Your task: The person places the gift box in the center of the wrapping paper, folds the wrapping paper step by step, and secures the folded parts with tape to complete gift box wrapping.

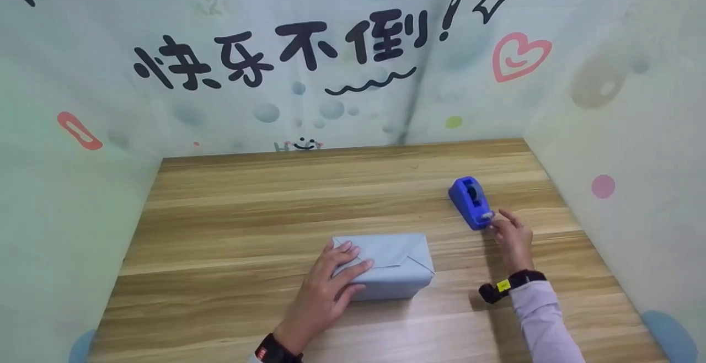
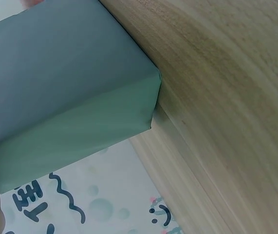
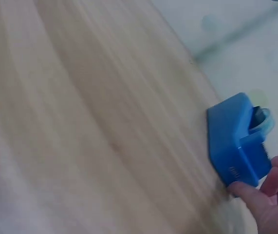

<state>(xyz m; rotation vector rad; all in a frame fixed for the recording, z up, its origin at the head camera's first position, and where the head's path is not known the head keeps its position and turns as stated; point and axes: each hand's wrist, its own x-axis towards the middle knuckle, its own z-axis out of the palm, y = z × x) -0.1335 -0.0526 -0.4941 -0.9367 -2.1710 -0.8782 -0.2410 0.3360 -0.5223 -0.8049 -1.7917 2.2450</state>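
Observation:
A box wrapped in light blue paper (image 1: 386, 275) sits near the front middle of the table, with folded flaps on its top. My left hand (image 1: 331, 280) rests on the box's left end, fingers spread over the top and thumb along the front side. In the left wrist view the wrapped box (image 2: 70, 73) fills the upper left. A blue tape dispenser (image 1: 469, 200) stands to the right, behind the box. At its cutter end, my right hand (image 1: 514, 239) pinches the clear tape (image 1: 487, 216) between thumb and forefinger. The right wrist view shows the thumb (image 3: 248, 195) against the dispenser's front.
The wood-grain table (image 1: 248, 203) has printed white panels along its back and both sides. The right panel (image 1: 623, 148) rises along the table edge beyond my right hand. Black straps with small cameras (image 1: 493, 291) are worn on both wrists.

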